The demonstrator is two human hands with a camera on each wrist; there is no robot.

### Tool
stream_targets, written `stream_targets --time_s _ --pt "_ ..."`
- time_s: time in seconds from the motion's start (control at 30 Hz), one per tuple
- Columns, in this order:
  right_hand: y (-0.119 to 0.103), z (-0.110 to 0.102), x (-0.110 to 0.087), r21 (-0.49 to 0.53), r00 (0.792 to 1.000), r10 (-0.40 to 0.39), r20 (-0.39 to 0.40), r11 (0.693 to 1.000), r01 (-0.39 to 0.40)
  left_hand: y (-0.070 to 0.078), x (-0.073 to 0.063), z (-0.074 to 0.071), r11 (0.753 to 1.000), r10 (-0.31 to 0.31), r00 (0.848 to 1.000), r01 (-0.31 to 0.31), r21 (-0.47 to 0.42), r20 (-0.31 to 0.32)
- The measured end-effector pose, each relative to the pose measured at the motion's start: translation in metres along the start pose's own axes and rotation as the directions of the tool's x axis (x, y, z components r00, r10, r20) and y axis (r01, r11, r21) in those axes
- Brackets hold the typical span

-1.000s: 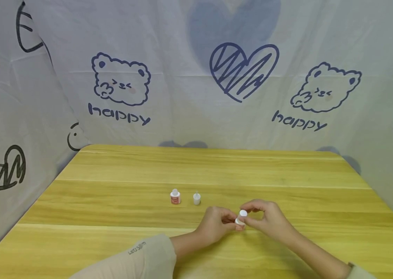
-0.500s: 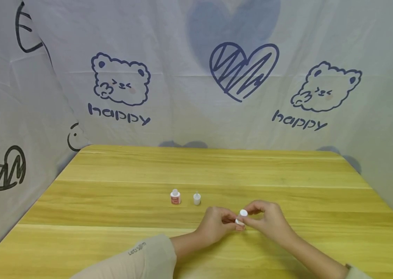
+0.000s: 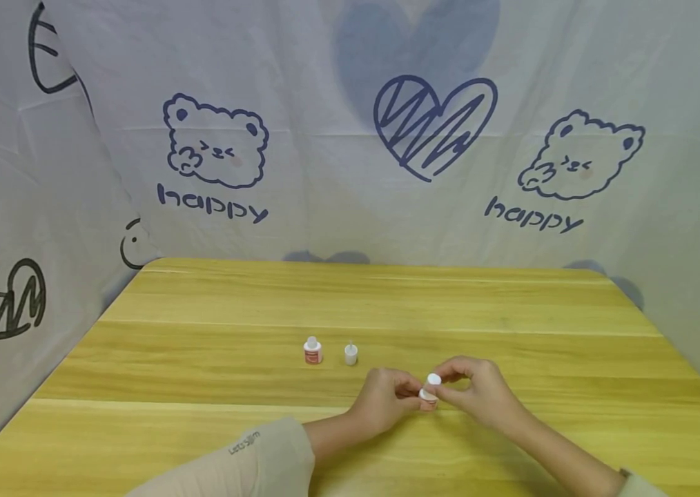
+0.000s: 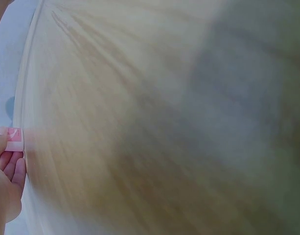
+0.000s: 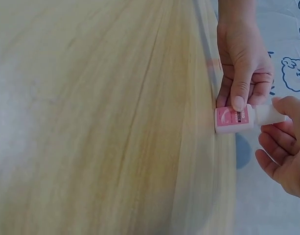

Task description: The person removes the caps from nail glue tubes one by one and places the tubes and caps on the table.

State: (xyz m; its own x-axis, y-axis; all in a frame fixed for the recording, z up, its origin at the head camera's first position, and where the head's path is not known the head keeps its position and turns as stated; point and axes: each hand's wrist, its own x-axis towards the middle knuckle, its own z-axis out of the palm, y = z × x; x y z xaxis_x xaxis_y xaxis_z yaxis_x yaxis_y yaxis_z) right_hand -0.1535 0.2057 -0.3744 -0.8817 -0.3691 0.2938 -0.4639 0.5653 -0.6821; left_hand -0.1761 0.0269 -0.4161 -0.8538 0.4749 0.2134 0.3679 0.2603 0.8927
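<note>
A small white bottle (image 3: pixel 429 404) with a pink-red label stands upright on the wooden table, right of centre in the head view. My left hand (image 3: pixel 382 402) grips its body between thumb and fingers. On top sits a white cap (image 5: pixel 268 114), pinched by the thumb and fingers of my right hand (image 3: pixel 480 395). The right wrist view shows the pink label (image 5: pixel 231 116) with my left thumb across its edge. Part of the bottle also appears at the far left of the left wrist view.
Farther back on the table (image 3: pixel 201 373) stands a second small bottle (image 3: pixel 312 353), uncapped, with a red label. Next to it is a loose white cap (image 3: pixel 351 355), thin stem pointing up. A printed cloth (image 3: pixel 325 172) hangs behind the table.
Hardly anything differs: both hands stay on the bottle and cap, with only slight shifts of the right hand's fingers. The second bottle and loose cap have not moved.
</note>
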Motion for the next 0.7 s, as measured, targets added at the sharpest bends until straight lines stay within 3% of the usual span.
stream_targets --time_s 0.4,0.7 --pt "0.0045 -0.0040 0.0015 0.071 0.995 -0.050 0.083 0.997 0.044 0.0020 -0.0005 -0.0007 1.000 0.004 1.000 -0.004 0.001 -0.004" --pt "0.0060 -0.0040 0.0028 0.063 0.993 -0.075 0.095 0.996 0.069 0.0000 0.0004 0.0000 1.000 0.008 1.000 -0.008 0.012 -0.011"
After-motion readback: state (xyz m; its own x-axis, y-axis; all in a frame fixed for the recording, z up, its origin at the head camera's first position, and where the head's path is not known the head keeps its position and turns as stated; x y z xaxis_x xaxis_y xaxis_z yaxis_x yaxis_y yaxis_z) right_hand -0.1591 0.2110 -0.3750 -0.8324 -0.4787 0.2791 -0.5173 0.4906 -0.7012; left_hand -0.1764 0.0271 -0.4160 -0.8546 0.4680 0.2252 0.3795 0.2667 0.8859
